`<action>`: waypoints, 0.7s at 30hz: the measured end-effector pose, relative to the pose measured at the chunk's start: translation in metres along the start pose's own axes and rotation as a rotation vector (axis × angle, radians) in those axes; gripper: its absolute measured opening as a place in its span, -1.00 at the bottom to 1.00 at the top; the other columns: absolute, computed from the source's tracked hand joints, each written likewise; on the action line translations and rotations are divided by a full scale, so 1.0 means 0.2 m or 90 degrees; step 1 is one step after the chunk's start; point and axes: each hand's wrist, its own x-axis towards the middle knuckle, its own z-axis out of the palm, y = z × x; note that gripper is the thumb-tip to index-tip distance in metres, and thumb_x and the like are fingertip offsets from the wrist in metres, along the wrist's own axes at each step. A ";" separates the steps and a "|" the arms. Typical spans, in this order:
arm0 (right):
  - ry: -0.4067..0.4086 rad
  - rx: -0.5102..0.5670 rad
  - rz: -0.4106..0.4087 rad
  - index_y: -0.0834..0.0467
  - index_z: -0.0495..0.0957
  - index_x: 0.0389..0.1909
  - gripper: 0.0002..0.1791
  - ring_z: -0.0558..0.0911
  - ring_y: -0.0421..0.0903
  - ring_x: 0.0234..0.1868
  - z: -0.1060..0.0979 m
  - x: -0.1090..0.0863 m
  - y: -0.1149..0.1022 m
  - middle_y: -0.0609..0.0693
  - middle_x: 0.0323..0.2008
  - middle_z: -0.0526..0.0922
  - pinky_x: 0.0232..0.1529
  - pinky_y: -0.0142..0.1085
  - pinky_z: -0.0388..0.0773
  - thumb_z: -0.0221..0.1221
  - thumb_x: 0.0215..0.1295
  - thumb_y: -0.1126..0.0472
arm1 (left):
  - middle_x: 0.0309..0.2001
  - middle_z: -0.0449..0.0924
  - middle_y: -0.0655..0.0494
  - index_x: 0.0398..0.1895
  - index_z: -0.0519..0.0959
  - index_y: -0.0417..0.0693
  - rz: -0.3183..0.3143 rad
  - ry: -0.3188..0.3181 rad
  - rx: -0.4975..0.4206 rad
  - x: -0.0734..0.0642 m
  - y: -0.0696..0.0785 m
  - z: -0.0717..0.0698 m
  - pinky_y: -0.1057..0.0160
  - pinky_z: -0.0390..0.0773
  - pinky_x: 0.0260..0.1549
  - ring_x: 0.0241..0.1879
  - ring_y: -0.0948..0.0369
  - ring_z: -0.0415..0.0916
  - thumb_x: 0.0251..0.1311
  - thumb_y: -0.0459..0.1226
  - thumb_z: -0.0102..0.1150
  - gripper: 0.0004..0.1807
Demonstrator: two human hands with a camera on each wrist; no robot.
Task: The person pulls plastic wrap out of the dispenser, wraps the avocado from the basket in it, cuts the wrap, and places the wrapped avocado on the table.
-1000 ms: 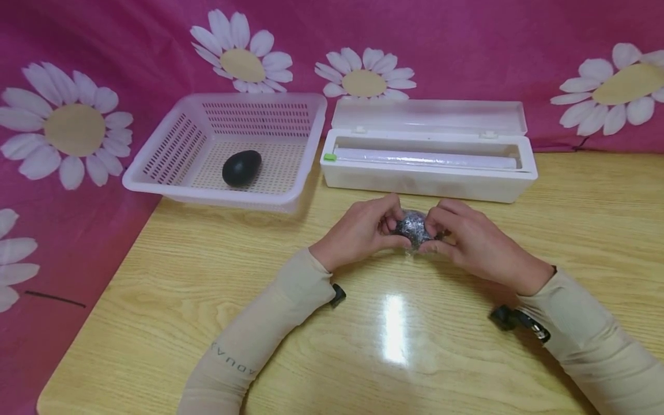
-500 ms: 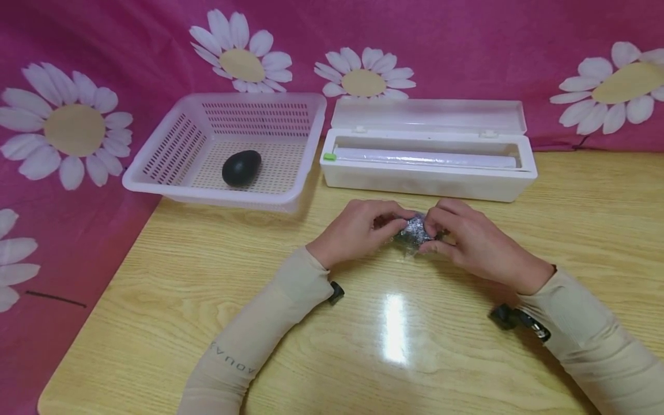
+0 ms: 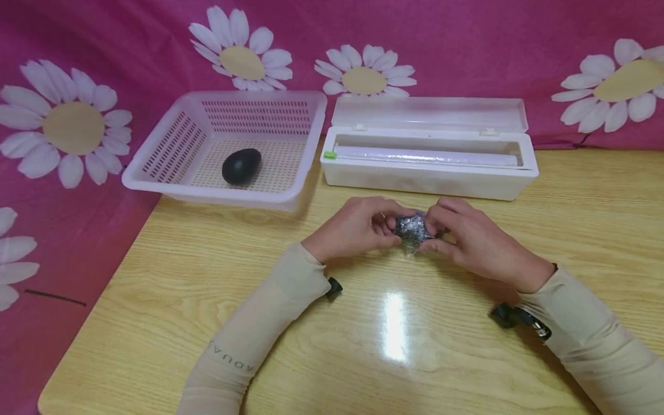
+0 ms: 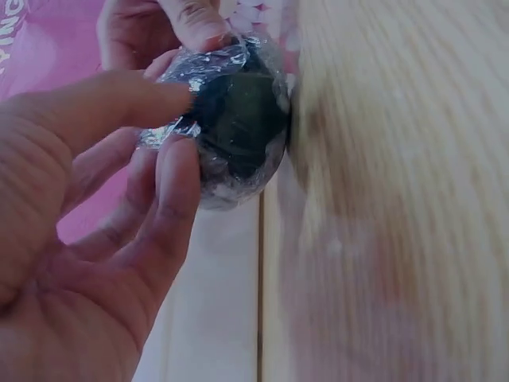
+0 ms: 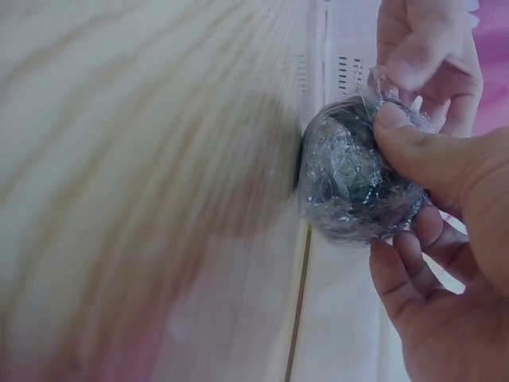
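A beige left sleeve [image 3: 254, 340] and a beige right sleeve [image 3: 591, 328] reach in from the near side over a wood-grain table [image 3: 321, 357]. On the left sleeve, upside-down dark lettering seems to read AQUA, with a further letter lost at the fabric's turn. Broad tabletop spreads between the forearms, crossed by a strip of glare [image 3: 395, 328]. The table's left edge slants from a rounded near corner toward the basket.

Farther in, the left hand [image 3: 358, 227] pinches the left side of a wrapped ball [image 3: 413, 229], and the right hand [image 3: 474, 239] grips its right side, thumb and fingertips on the film. The ball, dark under crinkled plastic, sits on the tabletop between them.

A narrow band of wood separates it from a long white box [image 3: 430, 181], whose lid [image 3: 427, 114] stands tipped back. Inside lies a roll [image 3: 425, 156], with a green tab [image 3: 329, 155] at the left. Just left of the box, a slotted basket [image 3: 223, 196] holds a black egg [image 3: 241, 166], well within the walls.

Farthest is a magenta daisy cloth [image 3: 467, 52]. In the left wrist view, pink cloth shows the letters YING [image 4: 11, 36].
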 end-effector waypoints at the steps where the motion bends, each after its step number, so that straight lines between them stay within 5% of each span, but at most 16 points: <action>1: 0.001 0.000 -0.001 0.05 0.42 -0.37 -0.59 0.40 -0.25 -0.25 0.00 0.00 0.00 -0.15 -0.34 0.45 -0.26 -0.32 0.42 0.54 0.04 0.17 | -0.09 0.60 0.05 0.27 0.64 0.04 -0.002 -0.007 -0.001 0.00 0.00 0.00 0.48 0.65 -0.21 -0.25 0.32 0.62 0.23 -0.40 0.37 -0.48; 7: -0.017 -0.005 0.015 0.04 0.40 -0.36 -0.58 0.40 -0.23 -0.25 -0.01 0.00 0.00 -0.14 -0.34 0.43 -0.26 -0.35 0.38 0.53 0.06 0.16 | 0.08 0.49 0.02 0.33 0.60 0.10 0.000 -0.009 0.019 -0.01 0.01 -0.01 0.48 0.62 -0.13 -0.18 0.28 0.57 0.26 -0.41 0.38 -0.44; 13: -0.047 -0.004 0.055 0.05 0.41 -0.30 -0.62 0.40 -0.18 -0.22 -0.02 0.00 -0.02 -0.09 -0.28 0.44 -0.21 -0.29 0.40 0.50 0.17 0.18 | -0.06 0.55 0.08 0.28 0.61 0.06 0.017 0.011 0.074 -0.01 0.01 0.00 0.43 0.46 -0.19 -0.20 0.25 0.43 0.28 -0.31 0.40 -0.52; 18: -0.012 -0.025 0.047 0.14 0.47 -0.26 -0.67 0.47 -0.13 -0.19 -0.01 0.01 -0.03 -0.01 -0.23 0.51 -0.19 -0.19 0.53 0.48 0.18 0.18 | -0.25 0.52 0.12 0.31 0.54 0.03 0.024 0.012 0.071 0.00 0.00 0.02 0.44 0.46 -0.26 -0.26 0.28 0.45 0.31 -0.34 0.30 -0.51; 21: 0.003 -0.034 0.053 0.19 0.51 -0.25 -0.68 0.53 -0.08 -0.16 -0.01 0.02 -0.03 0.05 -0.20 0.55 -0.15 -0.12 0.60 0.47 0.18 0.19 | -0.16 0.51 0.14 0.32 0.52 0.05 0.013 0.028 0.088 0.01 0.00 0.03 0.45 0.48 -0.24 -0.24 0.28 0.46 0.28 -0.23 0.36 -0.47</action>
